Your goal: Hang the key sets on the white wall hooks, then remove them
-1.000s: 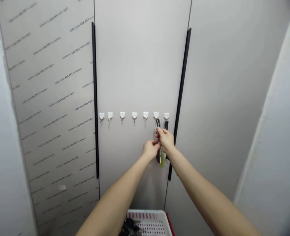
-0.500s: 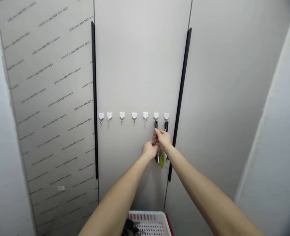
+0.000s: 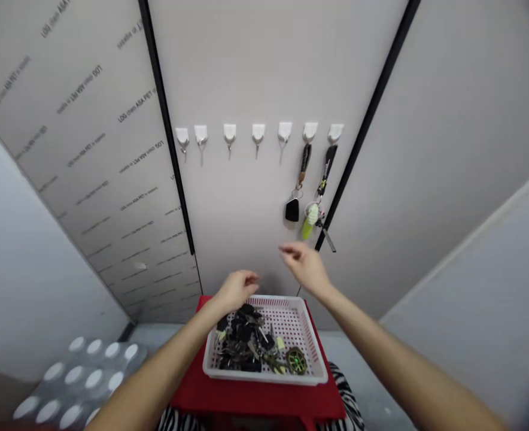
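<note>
My left hand (image 3: 236,289) hovers over the back left of a white basket (image 3: 264,377), thumb and fingers slightly apart with nothing in them. Higher and to the right, my right hand (image 3: 307,267) is in front of the panel, its fingers loosely bent and apart, a little blurred, holding nothing. Above it a keychain with a braided dark strap (image 3: 306,158) and a black fob (image 3: 292,210) hangs from a white hook (image 3: 310,130). Beside that, on the rightmost hook (image 3: 335,131), hangs a black-strapped keychain (image 3: 329,163) with a green charm (image 3: 310,220) and keys.
Several white hooks (image 3: 258,130) continue leftward along the panel. The basket holds a pile of keys and keychains (image 3: 246,341) and a round green-and-gold piece (image 3: 296,361). It stands on a red stool (image 3: 264,400). Bottles with white caps (image 3: 73,375) stand on the floor, lower left.
Both hands have let go of the braided-strap keychain, which now hangs free on its hook. They have come down toward the basket, and the view has tilted downward.
</note>
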The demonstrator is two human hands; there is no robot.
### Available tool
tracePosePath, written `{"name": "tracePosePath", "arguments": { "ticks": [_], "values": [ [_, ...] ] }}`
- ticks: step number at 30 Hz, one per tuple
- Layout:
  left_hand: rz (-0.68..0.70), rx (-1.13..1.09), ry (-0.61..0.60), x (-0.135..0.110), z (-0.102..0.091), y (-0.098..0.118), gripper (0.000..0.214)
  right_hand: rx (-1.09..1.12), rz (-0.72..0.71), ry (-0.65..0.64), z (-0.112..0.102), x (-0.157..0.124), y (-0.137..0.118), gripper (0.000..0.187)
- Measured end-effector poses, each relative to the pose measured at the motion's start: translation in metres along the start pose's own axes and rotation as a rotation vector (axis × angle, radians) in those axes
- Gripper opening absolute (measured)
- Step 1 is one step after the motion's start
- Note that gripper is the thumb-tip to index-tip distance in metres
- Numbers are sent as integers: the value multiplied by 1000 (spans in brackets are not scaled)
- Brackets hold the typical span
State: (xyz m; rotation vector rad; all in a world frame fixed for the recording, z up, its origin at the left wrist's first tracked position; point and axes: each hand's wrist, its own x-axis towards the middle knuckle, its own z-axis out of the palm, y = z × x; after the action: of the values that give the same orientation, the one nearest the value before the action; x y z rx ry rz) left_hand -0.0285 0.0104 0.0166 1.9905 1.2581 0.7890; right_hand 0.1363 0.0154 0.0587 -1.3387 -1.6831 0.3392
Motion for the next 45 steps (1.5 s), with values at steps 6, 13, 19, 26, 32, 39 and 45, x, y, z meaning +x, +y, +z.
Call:
{"name": "tracePosePath", "arguments": {
  "ticks": [6, 13, 19, 26, 32, 39, 45],
  "values": [
    [15, 146, -86, -47, 10, -34, 25, -32, 4, -471, 49, -85, 23, 25],
    [29, 177, -76, -61, 20, -41, 24, -154, -70, -517, 72, -101, 29, 38],
    [30, 161, -135, -66, 18, -40, 47, -32, 45, -417, 68, -98, 31, 16],
    [-48, 113, -116, -67, 21, -35, 48, 594, 570, -286, 69, -97, 34, 18],
    [-36, 179, -141, -67, 22, -34, 27, 858, 710, -321, 63, -99, 27, 17],
    [-101, -169, -130, -57, 35, -42, 41, 949, 599, -355, 59, -100, 24, 7],
    [-83, -736, -135, -54, 40, -45, 48, 895, 450, -442, 57, -103, 26, 5]
  ]
}}
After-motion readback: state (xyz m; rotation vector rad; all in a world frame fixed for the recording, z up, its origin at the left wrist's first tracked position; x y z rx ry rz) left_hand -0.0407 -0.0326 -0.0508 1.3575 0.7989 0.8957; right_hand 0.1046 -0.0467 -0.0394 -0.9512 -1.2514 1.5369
